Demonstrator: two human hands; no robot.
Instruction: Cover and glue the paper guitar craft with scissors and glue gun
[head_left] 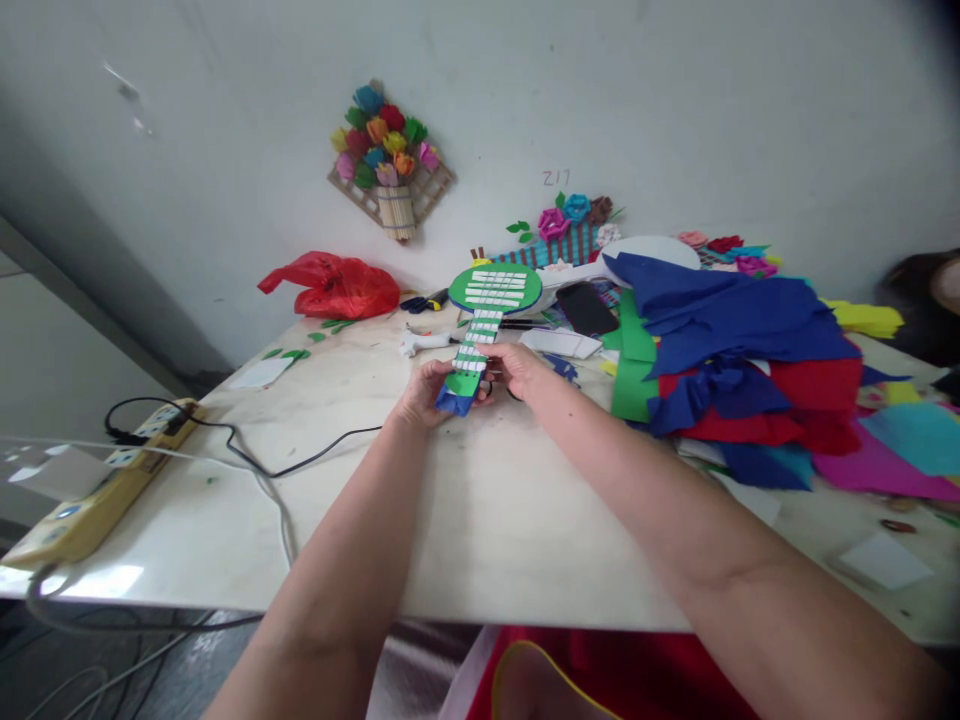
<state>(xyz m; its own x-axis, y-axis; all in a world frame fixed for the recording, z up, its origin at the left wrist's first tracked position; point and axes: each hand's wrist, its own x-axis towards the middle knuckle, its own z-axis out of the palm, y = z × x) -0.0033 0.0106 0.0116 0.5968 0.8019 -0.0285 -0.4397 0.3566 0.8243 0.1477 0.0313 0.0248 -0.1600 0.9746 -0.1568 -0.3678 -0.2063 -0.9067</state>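
Note:
A paddle-shaped paper craft (495, 290) points away from me over the table, green on its face with white strips across and blue at its edges. Its round head is at the far end. My left hand (429, 390) grips the near end of the handle from the left, beside a loose blue paper end (453, 402). My right hand (510, 368) closes on the handle's right side, the fingers partly beneath it. Dark curved loops show under the right fingers; I cannot tell what they belong to. A white glue gun (424, 342) lies just beyond my left hand.
Blue crepe paper (735, 310) and red sheets are heaped on the right. A phone (587, 308) lies behind my right hand. At the left stand a red plastic bag (334, 285) and a yellow power strip (105, 490), its cords crossing the table. Dark-handled pliers (425, 301) lie at the back.

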